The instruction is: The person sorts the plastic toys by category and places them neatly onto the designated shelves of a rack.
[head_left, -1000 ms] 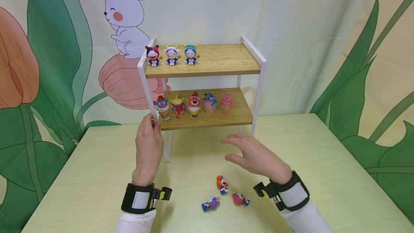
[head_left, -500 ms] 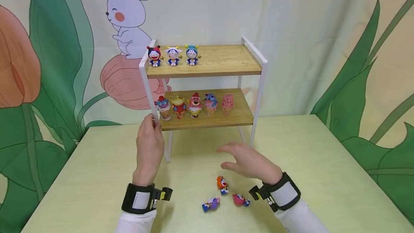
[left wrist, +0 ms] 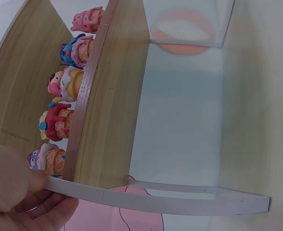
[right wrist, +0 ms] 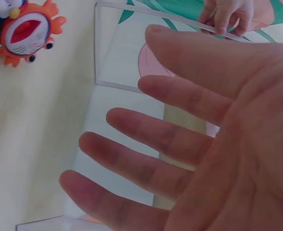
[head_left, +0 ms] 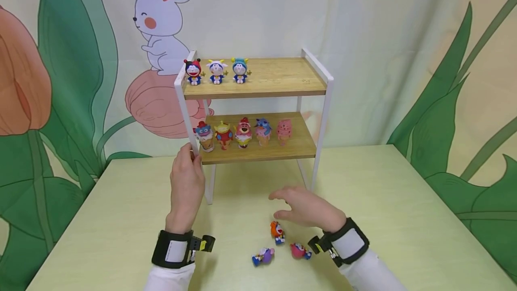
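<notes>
Orange plastic, by its look, hoods a small orange figure [head_left: 277, 232] lying on the pale desk [head_left: 133, 219], near a purple figure [head_left: 263, 256] and a pink figure [head_left: 300, 250]. A person's right hand [head_left: 308, 208] hovers just beyond it, fingers spread and holding nothing; the left hand [head_left: 187, 187] pinches the white left upright [head_left: 187, 116] of a two-tier rack [head_left: 278, 73]. The orange figure should prove light, stiff and perhaps slippery, best held around its rounded head or body, sparing the hood's jagged side pieces, which look its most fragile part. Above, three similar figures [head_left: 216, 73] sit on the wood-grain upper shelf; five cone figures [head_left: 243, 136], with waffle-patterned bases and smooth, dripping tops, line the lower one.
</notes>
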A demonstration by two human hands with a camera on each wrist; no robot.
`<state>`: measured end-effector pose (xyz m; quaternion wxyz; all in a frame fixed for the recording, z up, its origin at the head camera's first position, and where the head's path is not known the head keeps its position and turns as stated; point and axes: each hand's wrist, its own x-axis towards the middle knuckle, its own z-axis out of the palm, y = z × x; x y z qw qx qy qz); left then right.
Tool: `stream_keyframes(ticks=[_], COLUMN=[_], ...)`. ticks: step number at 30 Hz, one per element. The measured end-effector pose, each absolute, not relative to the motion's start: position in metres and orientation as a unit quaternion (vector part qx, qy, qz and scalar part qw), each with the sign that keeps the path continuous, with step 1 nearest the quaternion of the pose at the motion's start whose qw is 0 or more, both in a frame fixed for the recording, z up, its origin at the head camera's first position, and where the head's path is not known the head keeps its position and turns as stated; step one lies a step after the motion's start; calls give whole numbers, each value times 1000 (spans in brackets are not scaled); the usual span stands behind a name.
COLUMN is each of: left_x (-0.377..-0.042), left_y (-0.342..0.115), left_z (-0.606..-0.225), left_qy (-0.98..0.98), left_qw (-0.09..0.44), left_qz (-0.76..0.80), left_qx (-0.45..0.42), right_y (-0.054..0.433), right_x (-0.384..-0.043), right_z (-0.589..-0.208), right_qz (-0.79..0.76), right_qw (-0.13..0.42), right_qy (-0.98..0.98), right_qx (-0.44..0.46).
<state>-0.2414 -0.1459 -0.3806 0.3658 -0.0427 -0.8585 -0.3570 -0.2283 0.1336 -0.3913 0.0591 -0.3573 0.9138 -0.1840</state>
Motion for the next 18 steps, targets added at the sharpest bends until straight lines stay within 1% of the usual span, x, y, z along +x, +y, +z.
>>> stream_keyframes(ticks=[13,18], left_x=[-242,-242], left_y=[-146,-146], left_z=[-382,-382], left_qy=[-857,-858], left_qw=[372,369], left_qz=[-355,-355], left_qx=[-48,-44], right_y=[131,129], right_x=[-232,-231], right_z=[-405,-409], right_qz=[-187,-192], right_qw=[94,114], right_qy=[905,907], right_qx=[-370,-358])
